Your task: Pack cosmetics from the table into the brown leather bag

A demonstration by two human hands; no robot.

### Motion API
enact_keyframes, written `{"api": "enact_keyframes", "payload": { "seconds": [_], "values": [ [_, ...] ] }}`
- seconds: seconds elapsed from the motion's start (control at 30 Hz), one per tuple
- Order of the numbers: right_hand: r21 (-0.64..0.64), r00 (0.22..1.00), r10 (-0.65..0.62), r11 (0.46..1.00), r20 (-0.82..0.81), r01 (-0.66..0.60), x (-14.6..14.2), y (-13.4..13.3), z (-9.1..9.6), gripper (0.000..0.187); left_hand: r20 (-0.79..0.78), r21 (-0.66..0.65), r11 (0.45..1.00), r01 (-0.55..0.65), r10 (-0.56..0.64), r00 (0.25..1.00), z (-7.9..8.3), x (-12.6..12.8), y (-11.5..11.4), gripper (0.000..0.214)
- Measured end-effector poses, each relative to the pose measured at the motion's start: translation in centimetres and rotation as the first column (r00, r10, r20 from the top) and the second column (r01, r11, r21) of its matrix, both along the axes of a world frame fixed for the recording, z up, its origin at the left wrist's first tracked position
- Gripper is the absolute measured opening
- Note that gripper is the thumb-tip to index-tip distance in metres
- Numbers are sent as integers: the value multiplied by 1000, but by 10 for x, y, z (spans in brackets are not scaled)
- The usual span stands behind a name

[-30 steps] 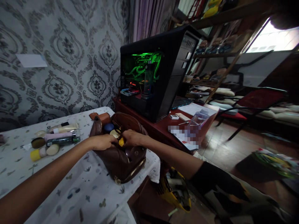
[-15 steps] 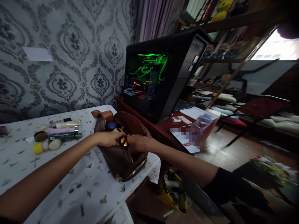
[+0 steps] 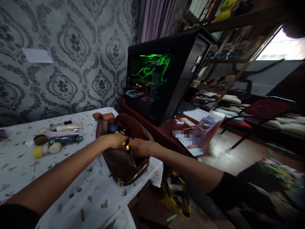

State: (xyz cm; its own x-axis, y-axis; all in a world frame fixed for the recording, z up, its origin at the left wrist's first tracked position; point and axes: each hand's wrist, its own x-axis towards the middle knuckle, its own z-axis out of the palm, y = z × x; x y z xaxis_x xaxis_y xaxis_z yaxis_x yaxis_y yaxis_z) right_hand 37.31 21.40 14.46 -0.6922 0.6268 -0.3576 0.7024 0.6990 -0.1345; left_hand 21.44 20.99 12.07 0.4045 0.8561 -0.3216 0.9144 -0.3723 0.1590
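Bag [image 3: 119, 167] on the table [image 3: 105, 190] at right, open.
Our left hand [image 3: 116, 140] has slid over the yellow thing [image 3: 127, 146] inside, by our right hand [image 3: 141, 147]; less shows, so we can't tell if either grips it.

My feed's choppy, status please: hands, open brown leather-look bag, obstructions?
Left hand, right hand at mouth of brown bag, beside shiny yellow item; grip unclear. Bag open on white patterned tablecloth. Hands hide much of its inside.
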Motion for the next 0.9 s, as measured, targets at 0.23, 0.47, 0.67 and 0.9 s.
{"api": "enact_keyframes", "payload": {
  "seconds": [0.23, 0.47, 0.67, 0.9],
  "values": [
    [-18, 999, -6, 1000, 44, 7, 0, 0, 0, 88, -35, -7, 999, 46, -46, 998, 8, 1, -7, 33],
    [-32, 995, 4, 999, 101, 0, -2, -4, 6, 91, -63, -10, 999, 35, -36, 997, 14, 5, -9, 35],
    [-46, 994, 65, 997, 90, -61, -1, -1, 5, 86, -37, 20, 1000, 24, -23, 999, 17, 3, -14, 42],
    [107, 990, 74, 992, -117, -61, 6, -5, 24, 33, 94, 157, 986, -50, 35, 995, 37, 2, -31, 30]
  ]
}}
